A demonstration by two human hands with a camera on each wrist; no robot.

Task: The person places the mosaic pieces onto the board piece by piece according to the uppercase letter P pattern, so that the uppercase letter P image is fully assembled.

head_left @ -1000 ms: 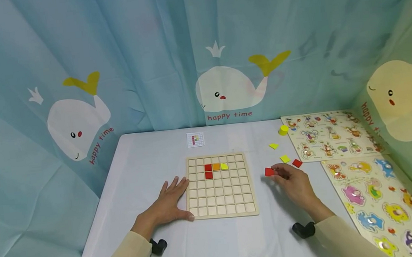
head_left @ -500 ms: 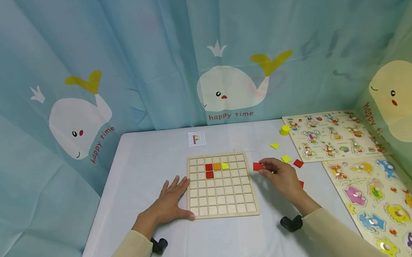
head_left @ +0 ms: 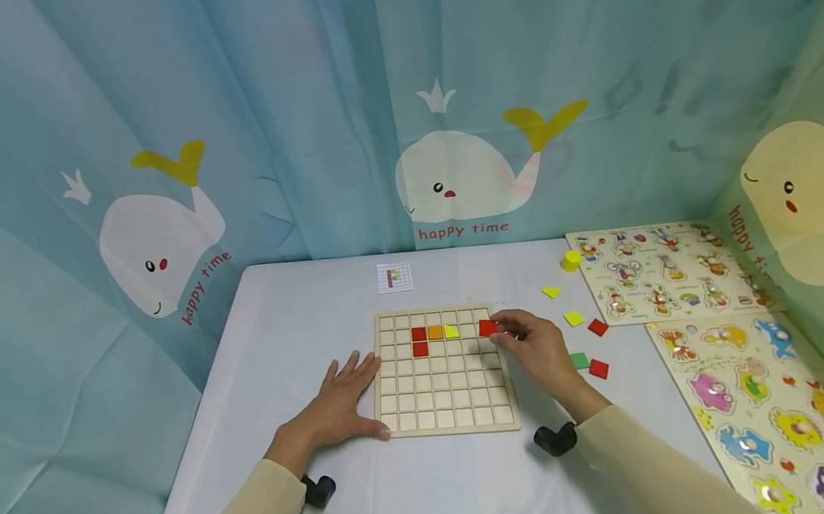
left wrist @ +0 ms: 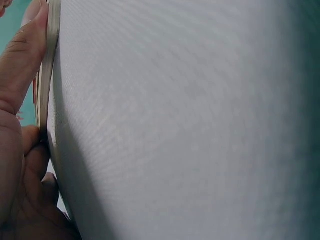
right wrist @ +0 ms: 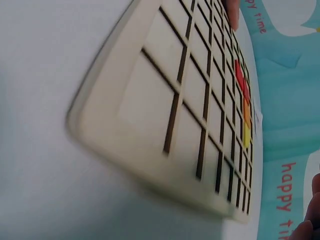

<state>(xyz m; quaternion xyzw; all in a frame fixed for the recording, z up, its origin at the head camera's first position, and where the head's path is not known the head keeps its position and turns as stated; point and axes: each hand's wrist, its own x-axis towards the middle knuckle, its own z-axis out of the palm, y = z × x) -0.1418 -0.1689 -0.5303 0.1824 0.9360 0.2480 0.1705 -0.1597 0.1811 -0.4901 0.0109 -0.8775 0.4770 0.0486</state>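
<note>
A wooden grid board point(head_left: 445, 396) lies on the white table. Two red squares, an orange square point(head_left: 436, 333) and a yellow piece point(head_left: 452, 331) sit in its upper cells. My left hand point(head_left: 333, 403) rests spread at the board's left edge; the left wrist view shows its thumb point(left wrist: 22, 60) against the board's side. Between thumb and fingers, my right hand point(head_left: 538, 352) pinches a red square tile point(head_left: 488, 328) over the board's upper right cells. In the right wrist view the board point(right wrist: 105, 100) is seen from its near corner, with only bits of the fingers at the edge.
A small pattern card point(head_left: 394, 277) lies behind the board. To the right are loose red tiles point(head_left: 599, 369), a green tile point(head_left: 579, 361), yellow pieces point(head_left: 573, 318) and a yellow cylinder point(head_left: 571, 260). Two picture puzzle boards point(head_left: 723, 388) cover the table's right side.
My right hand has carried the red tile leftward and slightly away from me, from the table onto the board's right side. A green and a red tile came into view behind it. The left hand stays put.
</note>
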